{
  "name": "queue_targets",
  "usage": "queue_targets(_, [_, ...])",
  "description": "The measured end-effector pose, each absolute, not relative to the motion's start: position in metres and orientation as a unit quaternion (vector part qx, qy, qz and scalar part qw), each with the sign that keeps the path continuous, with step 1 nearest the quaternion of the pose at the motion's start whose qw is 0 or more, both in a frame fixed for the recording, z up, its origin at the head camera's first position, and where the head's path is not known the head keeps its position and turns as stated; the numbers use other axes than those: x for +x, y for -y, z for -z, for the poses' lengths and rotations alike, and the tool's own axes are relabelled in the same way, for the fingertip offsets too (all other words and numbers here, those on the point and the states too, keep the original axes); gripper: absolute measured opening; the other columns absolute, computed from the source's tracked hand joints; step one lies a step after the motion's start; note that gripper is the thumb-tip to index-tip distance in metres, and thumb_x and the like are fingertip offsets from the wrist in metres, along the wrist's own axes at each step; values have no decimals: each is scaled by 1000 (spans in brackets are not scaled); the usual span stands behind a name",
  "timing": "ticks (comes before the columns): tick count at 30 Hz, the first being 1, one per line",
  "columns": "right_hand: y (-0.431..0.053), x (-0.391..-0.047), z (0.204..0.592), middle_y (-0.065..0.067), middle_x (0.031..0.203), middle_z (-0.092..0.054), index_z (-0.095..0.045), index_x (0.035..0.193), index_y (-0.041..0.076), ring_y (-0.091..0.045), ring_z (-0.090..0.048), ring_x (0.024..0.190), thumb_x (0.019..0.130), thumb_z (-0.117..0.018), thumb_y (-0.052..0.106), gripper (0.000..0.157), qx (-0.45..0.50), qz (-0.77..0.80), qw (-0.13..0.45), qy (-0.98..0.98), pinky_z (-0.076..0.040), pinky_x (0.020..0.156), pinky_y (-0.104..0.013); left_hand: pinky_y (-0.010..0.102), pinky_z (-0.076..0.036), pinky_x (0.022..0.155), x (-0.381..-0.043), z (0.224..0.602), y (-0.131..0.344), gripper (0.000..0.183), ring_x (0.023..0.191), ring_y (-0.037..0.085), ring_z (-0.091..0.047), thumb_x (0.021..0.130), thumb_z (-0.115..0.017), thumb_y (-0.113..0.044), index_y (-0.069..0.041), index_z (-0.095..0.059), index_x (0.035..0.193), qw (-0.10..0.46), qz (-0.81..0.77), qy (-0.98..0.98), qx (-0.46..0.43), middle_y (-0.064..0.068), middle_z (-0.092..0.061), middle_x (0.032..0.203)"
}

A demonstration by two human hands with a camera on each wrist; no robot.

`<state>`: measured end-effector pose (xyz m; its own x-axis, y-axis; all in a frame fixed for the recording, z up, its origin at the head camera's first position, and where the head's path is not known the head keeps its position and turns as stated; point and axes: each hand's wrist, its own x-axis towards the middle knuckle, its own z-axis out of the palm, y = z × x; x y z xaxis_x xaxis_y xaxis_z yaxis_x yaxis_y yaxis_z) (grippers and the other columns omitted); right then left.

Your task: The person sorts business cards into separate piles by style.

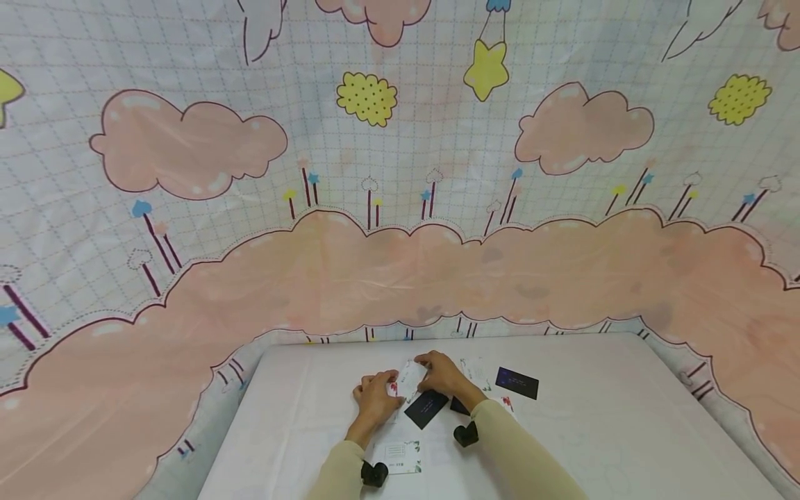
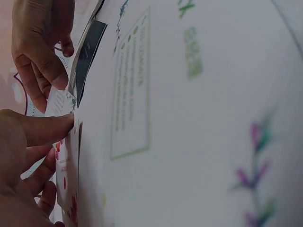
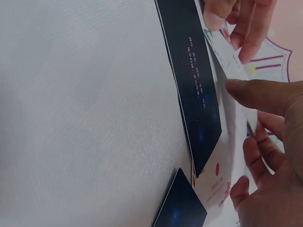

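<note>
White card in the lower centre of the frame, held between 2 hands. Left hand: thumb and fingers bent, nearly closed, pinching the card's left side. Right hand: thumb and fingers likewise nearly closed, pinching its right side. 1 black card lies on the table just below; 1 dark blue card lies farther right. Leaf-patterned card at bottom centre, beside the left sleeve.
</note>
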<state>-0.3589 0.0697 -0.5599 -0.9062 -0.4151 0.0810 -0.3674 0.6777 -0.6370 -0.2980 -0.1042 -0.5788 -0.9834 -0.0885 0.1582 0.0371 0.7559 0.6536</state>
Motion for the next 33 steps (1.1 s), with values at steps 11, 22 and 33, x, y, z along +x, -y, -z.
queue_targets(11, [-71, -358, 561, -12, 116, -60, -62, 129, 4, -26, -57, 104, 72, -86, 17, 64, -242, 313, 19, -918, -48, 94, -45, 58, -25, 98, -303, 582, 107, 48, 109, 33, -50, 74, -83, -19, -10, -69, 120, 98, 318, 943, -1, 12, -68, 116])
queue_targets(22, [-80, -364, 558, -14, 115, -61, -63, 128, 3, -28, -58, 103, 76, -83, 20, 58, -247, 334, -11, -910, -48, 93, -48, 57, -23, 100, -309, 573, 108, 59, 110, 32, -47, 69, -86, -15, -8, -66, 125, 104, 344, 933, -23, 12, -65, 119])
queue_targets(33, [-95, -361, 545, -12, 117, -61, -62, 130, 3, -28, -59, 104, 78, -82, 21, 58, -233, 368, -36, -900, -52, 85, -43, 49, -36, 95, -309, 562, 104, 52, 109, 29, -49, 76, -81, -12, -7, -65, 125, 110, 413, 903, -46, 11, -66, 116])
